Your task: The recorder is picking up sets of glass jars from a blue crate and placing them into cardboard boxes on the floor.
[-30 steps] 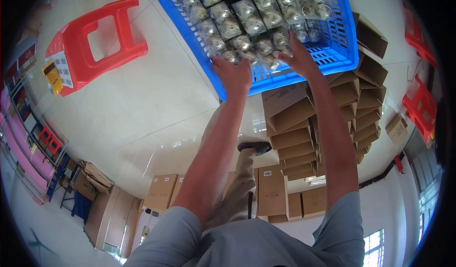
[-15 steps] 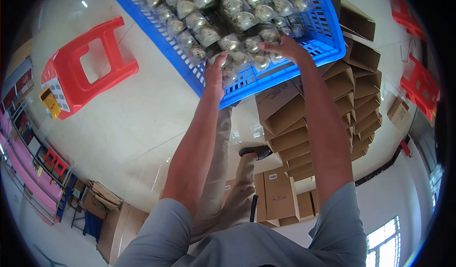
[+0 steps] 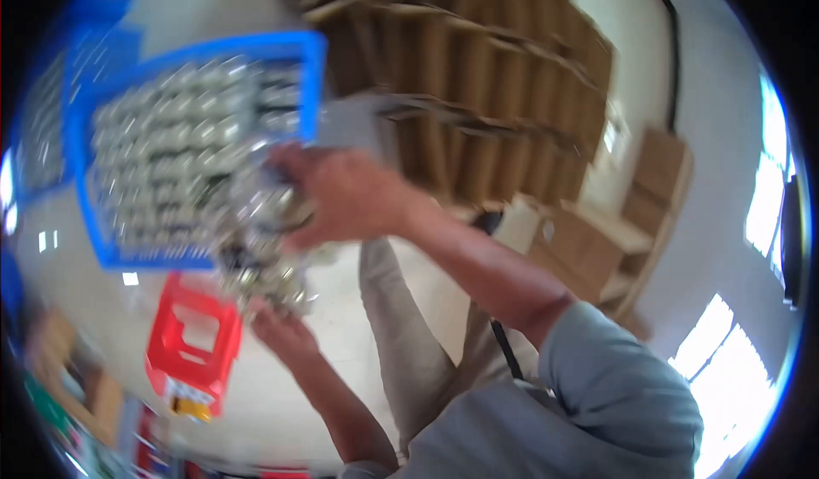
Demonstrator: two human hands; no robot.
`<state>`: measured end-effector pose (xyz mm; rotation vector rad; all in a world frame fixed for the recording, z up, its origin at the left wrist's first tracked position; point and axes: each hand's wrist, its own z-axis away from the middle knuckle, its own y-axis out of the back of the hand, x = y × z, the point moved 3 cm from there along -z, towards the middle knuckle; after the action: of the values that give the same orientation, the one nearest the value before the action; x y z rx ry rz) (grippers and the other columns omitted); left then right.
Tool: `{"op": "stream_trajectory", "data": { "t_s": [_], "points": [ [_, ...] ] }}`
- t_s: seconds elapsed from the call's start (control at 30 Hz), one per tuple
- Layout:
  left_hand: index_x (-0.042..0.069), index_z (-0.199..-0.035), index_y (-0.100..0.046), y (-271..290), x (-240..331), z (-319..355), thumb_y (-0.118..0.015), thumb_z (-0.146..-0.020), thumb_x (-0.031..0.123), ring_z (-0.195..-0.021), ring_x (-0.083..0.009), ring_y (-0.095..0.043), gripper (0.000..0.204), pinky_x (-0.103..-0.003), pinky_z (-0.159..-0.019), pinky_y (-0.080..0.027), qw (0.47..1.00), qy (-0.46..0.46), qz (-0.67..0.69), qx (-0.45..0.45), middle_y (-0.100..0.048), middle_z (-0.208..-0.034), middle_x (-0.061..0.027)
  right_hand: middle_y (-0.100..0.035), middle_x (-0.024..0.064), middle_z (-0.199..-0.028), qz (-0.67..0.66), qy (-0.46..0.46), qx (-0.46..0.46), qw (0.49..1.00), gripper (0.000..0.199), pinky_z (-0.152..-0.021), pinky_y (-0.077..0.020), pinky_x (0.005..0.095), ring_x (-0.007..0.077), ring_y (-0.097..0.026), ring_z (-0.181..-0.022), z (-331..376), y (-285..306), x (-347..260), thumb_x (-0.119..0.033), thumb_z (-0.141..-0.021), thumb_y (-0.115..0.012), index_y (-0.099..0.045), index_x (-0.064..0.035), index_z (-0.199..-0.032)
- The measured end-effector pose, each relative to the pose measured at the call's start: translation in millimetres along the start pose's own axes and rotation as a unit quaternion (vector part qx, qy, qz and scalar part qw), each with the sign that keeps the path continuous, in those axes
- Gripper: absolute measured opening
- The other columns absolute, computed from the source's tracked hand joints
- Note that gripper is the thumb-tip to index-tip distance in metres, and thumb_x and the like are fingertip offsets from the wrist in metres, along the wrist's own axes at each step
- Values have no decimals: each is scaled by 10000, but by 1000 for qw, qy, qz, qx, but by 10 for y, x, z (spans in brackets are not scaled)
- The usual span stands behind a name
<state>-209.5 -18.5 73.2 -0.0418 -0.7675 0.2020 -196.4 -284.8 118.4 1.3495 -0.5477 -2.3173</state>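
Note:
Between my two hands is a cluster of clear plastic packs of shiny silvery balls, held over the near right corner of a blue plastic crate. My right hand grips the cluster from above, thumb and fingers spread around it. At its lower end my left hand holds the packs by the fingers. Inside the crate, more packs of the same balls lie in close rows. Motion smears the picture, so the balls' details and exact number cannot be made out.
A red plastic stool lies on the floor below the crate. Open cardboard boxes stand in rows at the far right, with closed cartons nearer me. Another blue crate is at the far left.
My hands have lifted a cluster of packs from the crate's near end. The view has swung right, so the crate now appears at the left and the boxes beside it.

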Motion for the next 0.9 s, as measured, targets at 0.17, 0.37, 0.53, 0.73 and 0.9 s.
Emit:
{"op": "stream_trajectory", "data": {
  "t_s": [0.17,0.37,0.53,0.73,0.9],
  "points": [
    [-43,-1399,-346,-432,-272,1121,-648,-896,252,-1194,-266,-518,657,-398,-1021,-424,944,-133,-233,-191,-500,-1330,-160,-520,217,-1309,-173,-47,222,958,1007,-961,-461,418,376,-551,-1156,1944,113,790,-422,-592,-853,-365,-38,-1385],
    [-19,-1448,-259,-1152,-1628,2045,-759,-741,91,-1252,-235,-445,873,-361,-1042,-384,869,-6,-336,-363,-393,-1409,-137,-496,228,-1353,-361,-277,301,838,1110,-1053,-381,378,311,-477,-1276,4141,-213,1930,-423,-593,-890,-297,-14,-1437],
    [-24,-1445,-246,-1937,-2898,2941,-786,-736,129,-1254,-220,-443,904,-341,-1037,-390,759,47,-394,-516,-419,-1385,-148,-442,169,-1385,-439,-327,476,688,1090,-1029,-417,405,278,-472,-1244,5511,-682,2795,-363,-614,-900,-285,-22,-1447],
    [-17,-1420,-329,-2978,-4448,3515,-842,-640,281,-1305,-301,-430,981,-363,-1084,-344,509,-102,-539,-663,-432,-1402,-222,-503,161,-1269,-589,-258,621,447,1056,-916,-485,333,248,-552,-1135,6151,-1164,3836,-242,-677,-868,-203,11,-1458],
    [-14,-1439,-301,-3490,-5570,3743,-855,-659,219,-1218,-211,-492,985,-331,-1020,-405,368,-121,-564,-729,-482,-1357,-164,-494,172,-1269,-592,-200,715,315,1016,-917,-474,323,239,-571,-1090,6172,-1546,4702,-207,-724,-839,-163,0,-1454]
  ]
}}
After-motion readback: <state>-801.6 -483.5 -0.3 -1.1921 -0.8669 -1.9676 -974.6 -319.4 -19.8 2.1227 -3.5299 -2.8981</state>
